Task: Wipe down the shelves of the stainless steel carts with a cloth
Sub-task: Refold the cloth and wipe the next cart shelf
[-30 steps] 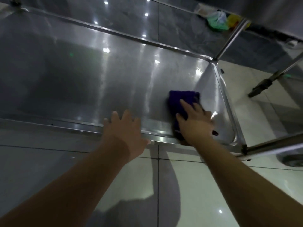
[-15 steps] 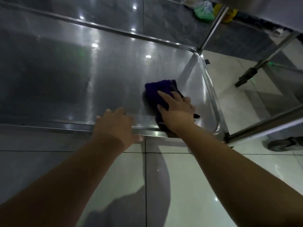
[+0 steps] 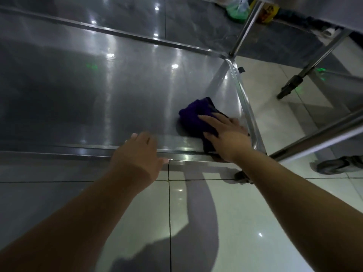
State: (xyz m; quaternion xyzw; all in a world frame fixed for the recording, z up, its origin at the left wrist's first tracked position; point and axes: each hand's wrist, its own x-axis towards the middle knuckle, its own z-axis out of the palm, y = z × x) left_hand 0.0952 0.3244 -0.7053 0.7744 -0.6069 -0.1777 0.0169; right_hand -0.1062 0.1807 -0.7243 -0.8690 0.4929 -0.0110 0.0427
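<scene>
**Purple cloth at the shelf's right corner**

Flat on the steel cart shelf (image 3: pixel 98 99), the cloth (image 3: pixel 194 114) lies near the right rim, pressed under the right hand (image 3: pixel 225 134), fingers spread rather than clenched. The left hand (image 3: pixel 139 156) rests open-palmed on the front rim.

Surface: I see a stainless steel cart shelf (image 3: pixel 98 91), low above the pale tiled floor (image 3: pixel 225 222).
On it: a dark purple cloth (image 3: pixel 194 114), bunched near my right end, just beside the raised rim.
</scene>
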